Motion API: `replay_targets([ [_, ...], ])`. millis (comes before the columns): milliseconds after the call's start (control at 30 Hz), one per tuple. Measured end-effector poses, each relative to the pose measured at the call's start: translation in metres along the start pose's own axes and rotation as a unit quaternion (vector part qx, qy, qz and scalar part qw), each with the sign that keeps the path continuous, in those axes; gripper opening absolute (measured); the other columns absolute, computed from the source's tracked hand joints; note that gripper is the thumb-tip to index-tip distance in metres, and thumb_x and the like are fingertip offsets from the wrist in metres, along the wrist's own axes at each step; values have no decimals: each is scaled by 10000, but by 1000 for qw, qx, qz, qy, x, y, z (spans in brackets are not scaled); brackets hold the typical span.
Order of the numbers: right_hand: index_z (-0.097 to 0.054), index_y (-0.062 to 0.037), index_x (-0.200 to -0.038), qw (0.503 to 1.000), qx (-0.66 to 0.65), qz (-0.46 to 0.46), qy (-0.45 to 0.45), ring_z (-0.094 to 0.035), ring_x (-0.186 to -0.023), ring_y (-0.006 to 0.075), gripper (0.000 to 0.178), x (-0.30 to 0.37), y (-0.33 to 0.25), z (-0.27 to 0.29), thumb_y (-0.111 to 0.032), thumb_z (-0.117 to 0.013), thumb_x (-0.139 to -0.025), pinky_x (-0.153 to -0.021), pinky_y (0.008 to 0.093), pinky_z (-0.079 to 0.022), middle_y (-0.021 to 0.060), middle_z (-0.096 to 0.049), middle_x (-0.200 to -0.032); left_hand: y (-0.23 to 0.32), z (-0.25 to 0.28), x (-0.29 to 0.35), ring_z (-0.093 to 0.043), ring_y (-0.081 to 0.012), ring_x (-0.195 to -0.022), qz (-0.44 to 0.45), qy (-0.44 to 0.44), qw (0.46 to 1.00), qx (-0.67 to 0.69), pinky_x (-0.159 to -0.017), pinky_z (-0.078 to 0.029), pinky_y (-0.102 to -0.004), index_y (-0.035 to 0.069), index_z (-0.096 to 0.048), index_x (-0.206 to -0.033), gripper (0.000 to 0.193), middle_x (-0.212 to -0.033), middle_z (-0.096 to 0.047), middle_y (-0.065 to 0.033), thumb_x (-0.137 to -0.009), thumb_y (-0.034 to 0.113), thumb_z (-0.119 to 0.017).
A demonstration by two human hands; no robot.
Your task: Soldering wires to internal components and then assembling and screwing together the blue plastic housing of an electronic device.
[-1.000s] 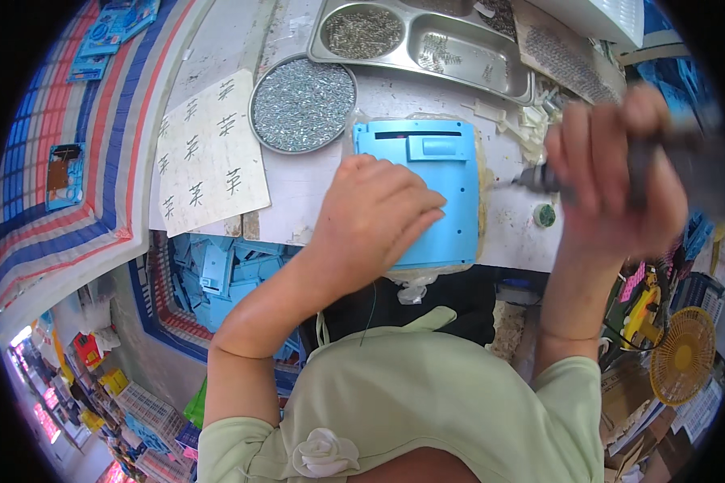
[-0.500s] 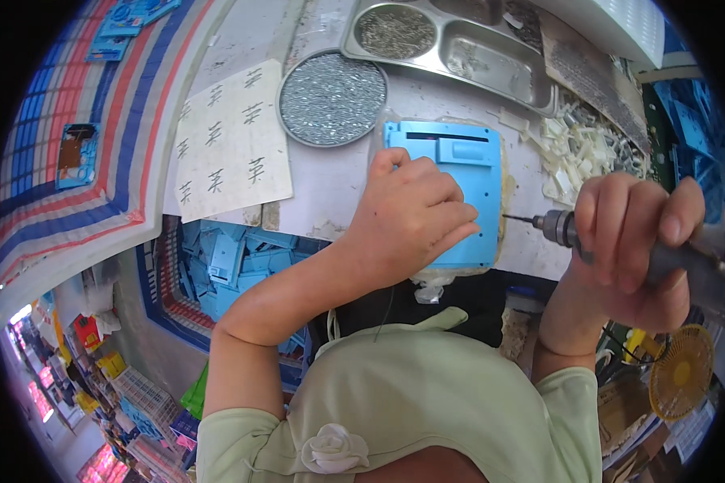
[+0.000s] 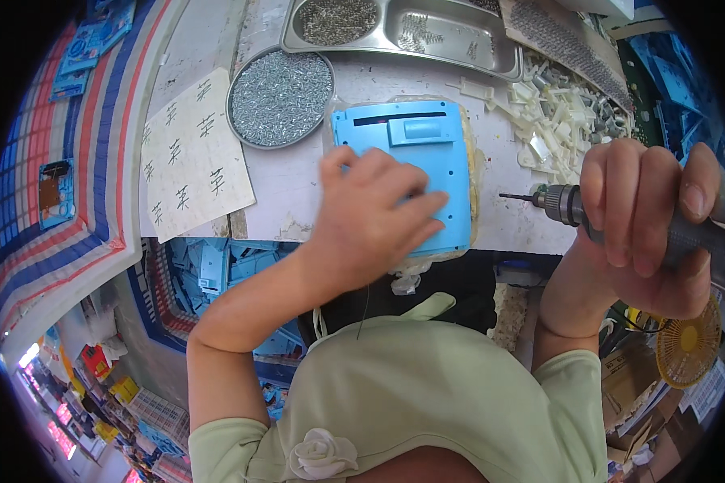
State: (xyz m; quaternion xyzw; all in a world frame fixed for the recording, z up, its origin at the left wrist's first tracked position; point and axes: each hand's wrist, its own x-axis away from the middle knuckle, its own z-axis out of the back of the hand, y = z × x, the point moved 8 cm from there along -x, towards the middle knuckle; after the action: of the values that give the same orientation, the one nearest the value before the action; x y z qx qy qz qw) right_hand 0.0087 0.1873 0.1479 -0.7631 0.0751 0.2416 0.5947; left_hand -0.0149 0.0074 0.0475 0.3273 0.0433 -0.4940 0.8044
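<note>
A light-blue plastic panel point(image 3: 439, 161), with a dark slot, a raised block and small holes, lies on a plastic-wrapped pad at the table's near edge. My left hand point(image 3: 379, 213) rests over its left part with the fingers curled; whatever they hold, if anything, is hidden. To the right, my right hand point(image 3: 648, 233) grips a grey electric screwdriver point(image 3: 561, 203) level in the air. Its thin bit points left toward the panel's right edge and is apart from it. Beyond my left hand stands a round dish point(image 3: 280, 143) full of small silvery screws.
A steel compartment tray point(image 3: 499, 56) with small metal parts stands at the back. White plastic pieces point(image 3: 548, 121) are heaped right of the panel. A handwritten paper sheet point(image 3: 201, 161) lies left. More blue panels point(image 3: 242, 270) fill a container below the table. A yellow fan point(image 3: 689, 342) stands lower right.
The view has shifted, so the table things sit further left and a little higher. My left hand is still over the panel. The screwdriver bit is farther from the panel's right edge.
</note>
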Motion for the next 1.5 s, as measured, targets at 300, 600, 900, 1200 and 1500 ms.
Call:
replay_targets([
  [300, -518, -163, -1247, 1000, -2, -1, -25, -548, -671, 23, 373, -4, 5, 0, -352, -633, -946, -704, 225, -412, -144, -580, -714, -153, 55, 21, -623, -227, -1021, 227, 9, 947, -226, -950, -360, -441, 137, -786, -893, 111, -957, -702, -1, -856, 240, -767],
  [600, -502, -168, -1225, 999, -27, 32, -3, -534, -650, 33, 352, 6, 11, 3, -359, -633, -960, -679, 232, -421, -135, -568, -707, -178, 70, 16, -657, -220, -900, 220, 111, 949, -196, -895, -390, -400, 118, -774, -917, 112, -887, -711, -25, -897, 219, -730],
  [900, -542, -177, -1086, 995, -51, 19, 79, -548, -575, 55, 335, 28, 19, -4, -334, -765, -893, -576, 232, -414, -103, -598, -669, -91, 55, 5, -670, -230, -736, 165, 105, 981, -8, -687, -515, -352, 50, -738, -998, 115, -944, -731, -114, -888, 58, -707],
  [1200, -572, -185, -978, 993, -62, 4, 99, -556, -509, 71, 354, 33, 14, -26, -325, -867, -840, -497, 231, -410, -81, -617, -633, 29, -12, -2, -636, -239, -782, -49, -18, 989, 135, -727, -467, -370, 78, -664, -966, 260, -904, -681, -34, -766, 82, -830],
  [1500, -562, -180, -984, 992, -53, -26, 114, -553, -500, 86, 330, 33, 20, -36, -330, -828, -859, -481, 253, -416, -78, -602, -623, 32, -6, 1, -629, -235, -776, -71, -20, 992, 106, -737, -462, -378, 85, -662, -982, 266, -902, -678, -29, -777, 105, -829],
])
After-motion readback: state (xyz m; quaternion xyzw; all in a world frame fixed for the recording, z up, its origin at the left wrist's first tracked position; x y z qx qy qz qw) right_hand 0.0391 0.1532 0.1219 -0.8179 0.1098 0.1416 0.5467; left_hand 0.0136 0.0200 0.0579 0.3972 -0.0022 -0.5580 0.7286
